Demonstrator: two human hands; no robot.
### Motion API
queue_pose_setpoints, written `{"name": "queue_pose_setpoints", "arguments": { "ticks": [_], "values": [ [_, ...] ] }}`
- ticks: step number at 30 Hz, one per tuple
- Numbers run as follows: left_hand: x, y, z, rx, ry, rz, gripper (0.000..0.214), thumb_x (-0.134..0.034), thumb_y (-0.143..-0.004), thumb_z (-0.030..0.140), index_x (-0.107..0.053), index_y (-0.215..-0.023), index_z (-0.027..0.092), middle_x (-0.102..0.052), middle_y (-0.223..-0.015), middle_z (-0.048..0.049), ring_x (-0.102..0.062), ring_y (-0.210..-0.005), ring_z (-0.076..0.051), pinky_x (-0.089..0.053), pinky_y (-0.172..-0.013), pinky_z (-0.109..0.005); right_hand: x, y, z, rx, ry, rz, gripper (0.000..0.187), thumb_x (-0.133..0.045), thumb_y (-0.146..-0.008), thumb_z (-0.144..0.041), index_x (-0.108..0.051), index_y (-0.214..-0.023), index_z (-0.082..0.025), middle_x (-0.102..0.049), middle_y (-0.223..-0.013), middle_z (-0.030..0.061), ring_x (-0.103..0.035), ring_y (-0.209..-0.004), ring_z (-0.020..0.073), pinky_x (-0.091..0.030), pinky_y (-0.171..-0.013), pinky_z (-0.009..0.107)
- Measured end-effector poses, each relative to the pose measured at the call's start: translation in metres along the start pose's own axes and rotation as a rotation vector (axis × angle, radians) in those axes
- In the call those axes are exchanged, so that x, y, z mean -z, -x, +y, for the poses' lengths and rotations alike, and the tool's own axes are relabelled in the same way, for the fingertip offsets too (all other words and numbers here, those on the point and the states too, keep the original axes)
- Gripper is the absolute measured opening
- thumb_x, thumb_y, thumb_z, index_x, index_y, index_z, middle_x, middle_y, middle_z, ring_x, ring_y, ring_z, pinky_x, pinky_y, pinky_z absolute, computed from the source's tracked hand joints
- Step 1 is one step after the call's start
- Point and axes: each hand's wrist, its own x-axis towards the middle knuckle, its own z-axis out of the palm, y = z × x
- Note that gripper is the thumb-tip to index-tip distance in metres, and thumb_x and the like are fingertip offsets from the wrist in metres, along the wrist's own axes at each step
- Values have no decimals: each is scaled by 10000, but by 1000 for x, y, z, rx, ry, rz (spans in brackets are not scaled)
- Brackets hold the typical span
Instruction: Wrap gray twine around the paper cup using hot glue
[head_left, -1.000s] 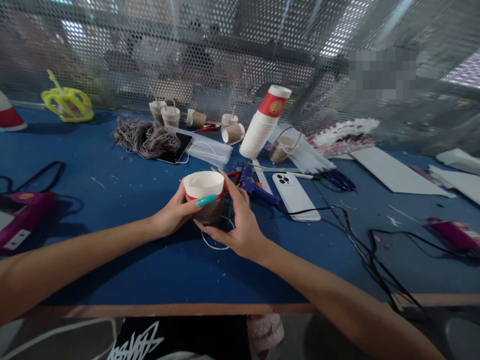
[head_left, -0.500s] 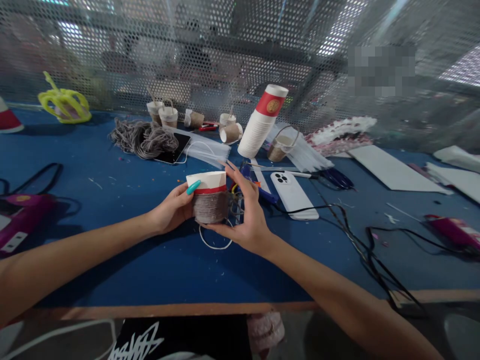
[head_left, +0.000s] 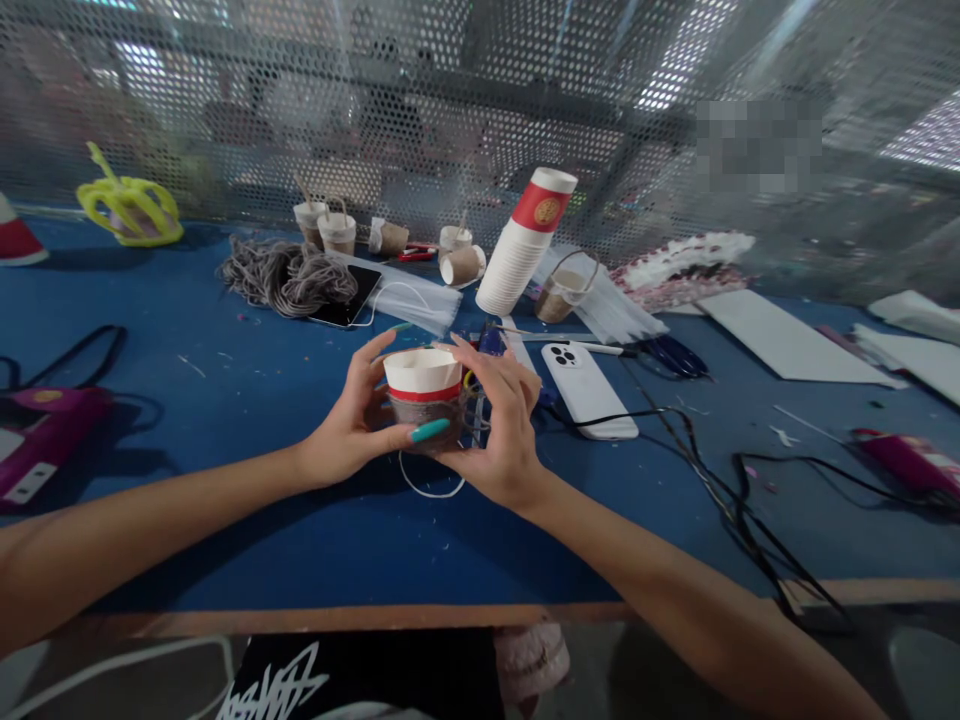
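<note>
Between my hands is a paper cup (head_left: 424,376), white at the rim with a red band, its lower part wrapped in grey-brown yarn. My left hand (head_left: 360,415) grips its left side, the thumb with a long turquoise nail across the yarn. On the other side my right hand (head_left: 502,420) holds it, fingers at the rim and thumb below. The cup is roughly upright, a little above the blue table, and its base is partly covered by my fingers. A white cable (head_left: 431,494) loops on the table beneath it.
Behind lie a grey yarn bundle (head_left: 277,280), a dark phone (head_left: 352,300) and a leaning stack of paper cups (head_left: 517,255). Right of my hands are a white phone (head_left: 589,390) and black cords (head_left: 697,455). A magenta device (head_left: 52,435) sits at left.
The cup has tipped towards me, so more of its inside shows. My left thumb has moved from the rim down onto the yarn, and my left fingers have risen behind the cup.
</note>
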Motion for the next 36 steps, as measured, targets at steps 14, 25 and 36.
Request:
{"name": "queue_pose_setpoints", "arguments": {
  "ticks": [14, 25, 36],
  "values": [
    [0, -8, -1, 201, 146, -155, 900, -897, -599, 166, -420, -1353, 281, -598, -1374, -133, -610, -1249, -361, -541, -1009, -531, -8, 6, 0, -31, 20, 28, 836, -579, -885, -600, -134, -1541, -333, -561, -1437, 111, -555, -1262, 341, -347, -1135, 606],
    [1, -9, -1, 217, 157, -3, 656, -892, -609, 206, -577, -1184, 200, -730, -1157, -82, -685, -1120, -290, -524, -1045, -454, -1, -1, -1, -13, -108, -113, 964, -732, -822, -338, -106, -1554, -318, -487, -1499, 125, -515, -1328, 343, -460, -1044, 589],
    [9, -12, 5, 241, 260, -69, 615, -898, -598, 204, -621, -1148, 214, -726, -1141, -66, -693, -1082, -264, -559, -982, -395, 0, 0, 17, 15, -271, 134, 738, -741, -789, -319, -339, -1406, -258, -370, -1303, 137, -519, -1204, 303, -586, -904, 501]
  ]
}}
